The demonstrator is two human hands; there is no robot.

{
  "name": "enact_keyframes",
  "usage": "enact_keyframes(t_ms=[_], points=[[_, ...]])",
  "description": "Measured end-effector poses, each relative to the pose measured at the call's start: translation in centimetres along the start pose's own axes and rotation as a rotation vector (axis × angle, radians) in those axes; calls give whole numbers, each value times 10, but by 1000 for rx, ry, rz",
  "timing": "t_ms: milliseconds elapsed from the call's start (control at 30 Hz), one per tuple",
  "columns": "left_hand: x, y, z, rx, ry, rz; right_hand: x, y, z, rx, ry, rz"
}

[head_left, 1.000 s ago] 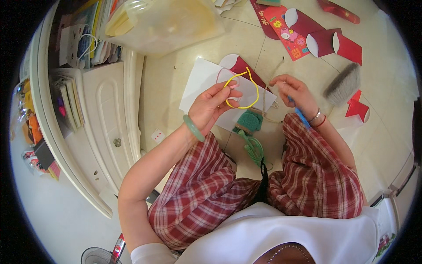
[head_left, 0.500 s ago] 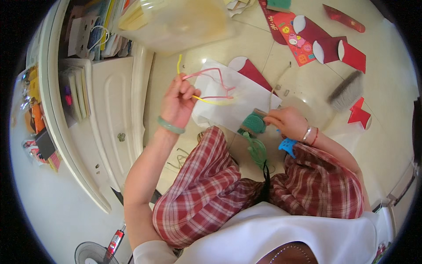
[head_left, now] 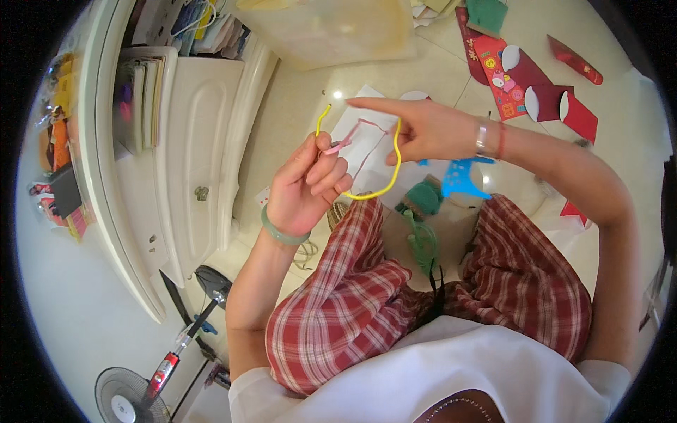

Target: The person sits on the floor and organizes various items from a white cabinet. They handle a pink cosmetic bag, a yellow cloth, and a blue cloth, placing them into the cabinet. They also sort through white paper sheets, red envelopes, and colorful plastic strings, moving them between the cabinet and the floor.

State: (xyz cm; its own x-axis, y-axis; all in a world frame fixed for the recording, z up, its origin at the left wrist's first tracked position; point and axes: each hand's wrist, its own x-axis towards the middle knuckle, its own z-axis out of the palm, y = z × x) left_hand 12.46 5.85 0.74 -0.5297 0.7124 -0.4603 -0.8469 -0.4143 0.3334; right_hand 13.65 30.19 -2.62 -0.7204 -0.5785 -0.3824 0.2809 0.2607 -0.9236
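My left hand (head_left: 310,182) is closed on a yellow cord (head_left: 381,192) and a pink cord (head_left: 374,125), pinching them between thumb and fingers. A short yellow end sticks up above the thumb, while the rest loops round to the right. My right hand (head_left: 441,132) reaches across from the right, index finger stretched out and thumb apart, and the yellow loop runs up to these fingers. Behind the cords lies a white sheet of paper (head_left: 352,127). Between my knees are a green knitted-looking piece (head_left: 426,197) and a bundle of green cord (head_left: 423,243).
A blue piece with holes (head_left: 462,178) is by my right knee. Red envelopes and cut red pieces (head_left: 550,99) lie at the far right, with a green pad (head_left: 486,15). A translucent bag (head_left: 328,32) stands ahead. At left are a white cabinet (head_left: 204,134) and a fan (head_left: 130,398).
My right hand has left the green piece and moved up and left to the yellow cord. My left hand still holds the cords, and the yellow one now bows in a wide loop.
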Motion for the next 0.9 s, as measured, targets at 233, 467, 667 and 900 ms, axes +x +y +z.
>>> enact_keyframes(t_ms=[233,467,667,900], points=[[-4,22,-23,-85,-93,89,29,8,25,-287,-455,9],[-27,36,-104,-203,27,242,-6,-2,-28,81,-79,282],[-36,31,-117,114,273,322,29,-26,-17,145,8,196],[-36,26,-72,296,308,237,114,-65,68,195,-256,84]])
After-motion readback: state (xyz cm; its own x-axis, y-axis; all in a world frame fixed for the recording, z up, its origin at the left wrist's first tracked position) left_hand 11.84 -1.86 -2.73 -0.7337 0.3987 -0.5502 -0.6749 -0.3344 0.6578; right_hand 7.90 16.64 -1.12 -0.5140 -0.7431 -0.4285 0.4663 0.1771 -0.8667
